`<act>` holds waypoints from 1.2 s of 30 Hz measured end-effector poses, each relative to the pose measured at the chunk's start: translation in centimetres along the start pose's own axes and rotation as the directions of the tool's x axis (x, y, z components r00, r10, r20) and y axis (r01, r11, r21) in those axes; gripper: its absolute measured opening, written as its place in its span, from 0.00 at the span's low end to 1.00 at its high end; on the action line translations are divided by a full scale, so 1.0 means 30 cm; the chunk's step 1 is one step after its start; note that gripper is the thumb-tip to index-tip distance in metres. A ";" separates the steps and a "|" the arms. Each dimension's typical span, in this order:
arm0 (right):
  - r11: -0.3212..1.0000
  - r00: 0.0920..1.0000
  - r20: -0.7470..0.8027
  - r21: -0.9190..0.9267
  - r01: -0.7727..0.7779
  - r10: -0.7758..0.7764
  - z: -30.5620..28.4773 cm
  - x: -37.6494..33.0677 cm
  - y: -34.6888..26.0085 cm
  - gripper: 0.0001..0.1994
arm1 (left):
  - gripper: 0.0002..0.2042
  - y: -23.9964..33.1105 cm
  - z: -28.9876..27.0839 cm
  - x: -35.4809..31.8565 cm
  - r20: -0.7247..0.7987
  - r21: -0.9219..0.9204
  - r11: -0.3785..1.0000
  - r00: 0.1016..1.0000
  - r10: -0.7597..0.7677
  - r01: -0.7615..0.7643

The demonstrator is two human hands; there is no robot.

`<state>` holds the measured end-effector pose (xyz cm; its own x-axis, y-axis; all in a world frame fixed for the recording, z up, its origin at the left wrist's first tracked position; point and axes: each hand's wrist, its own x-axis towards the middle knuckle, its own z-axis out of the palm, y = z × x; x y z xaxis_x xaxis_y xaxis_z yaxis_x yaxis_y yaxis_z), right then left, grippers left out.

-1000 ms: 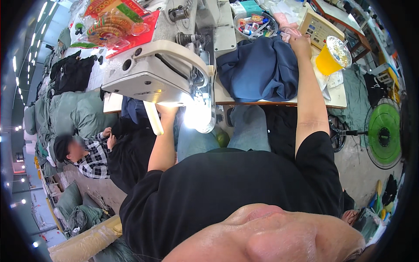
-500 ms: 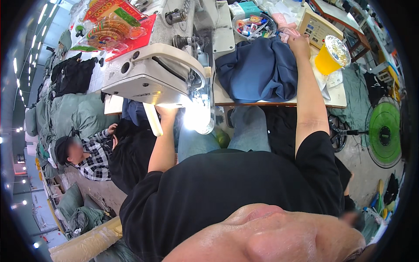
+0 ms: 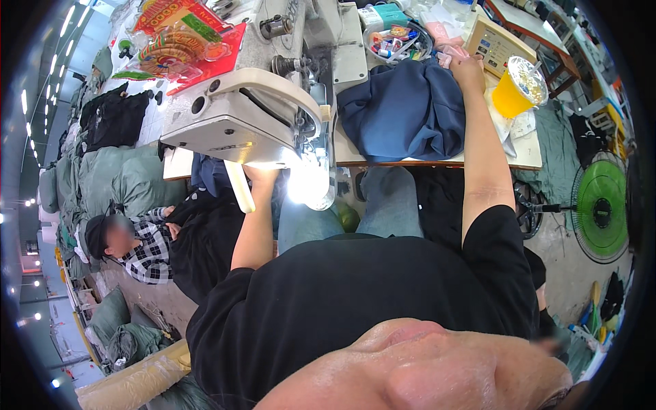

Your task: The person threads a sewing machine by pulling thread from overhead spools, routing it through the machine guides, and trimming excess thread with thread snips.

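A white sewing machine [image 3: 236, 133] with a glaring lamp [image 3: 309, 183] stands on the table in front of me. My left hand [image 3: 262, 175] reaches beneath the machine's head beside a dark blue cloth [image 3: 212, 172]; its fingers are hidden there. At the far right of the table, my right hand [image 3: 467, 71] has its fingers bent around a crumpled pink cloth [image 3: 449, 53]. Against that forearm lies a bunched navy blue fabric [image 3: 403, 109], spread from the machine to the table's front edge.
A cup of orange drink [image 3: 511, 96] stands right of my right forearm, near a beige control box [image 3: 502, 41]. Behind the navy fabric is a round container of small items [image 3: 398, 42]. A green fan [image 3: 601, 208] stands at right; a person in checks [image 3: 147, 249] sits at left.
My right hand has shifted very slightly at the pink cloth. My left arm stays in place. At left, the seated person's hands have moved on the black cloth.
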<state>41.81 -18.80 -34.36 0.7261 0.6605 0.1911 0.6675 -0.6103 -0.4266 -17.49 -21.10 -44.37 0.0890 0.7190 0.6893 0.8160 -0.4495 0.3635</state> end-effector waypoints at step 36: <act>0.998 0.993 0.110 -0.017 0.054 -0.052 -0.013 0.008 0.008 0.45 | 0.14 0.047 -0.020 0.027 0.016 0.024 0.999 1.000 0.023 -0.023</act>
<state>42.20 -18.96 -34.09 0.6682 0.7351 0.1148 0.7082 -0.5811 -0.4010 -16.61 -21.46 -42.94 0.1164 0.7168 0.6875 0.8274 -0.4529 0.3321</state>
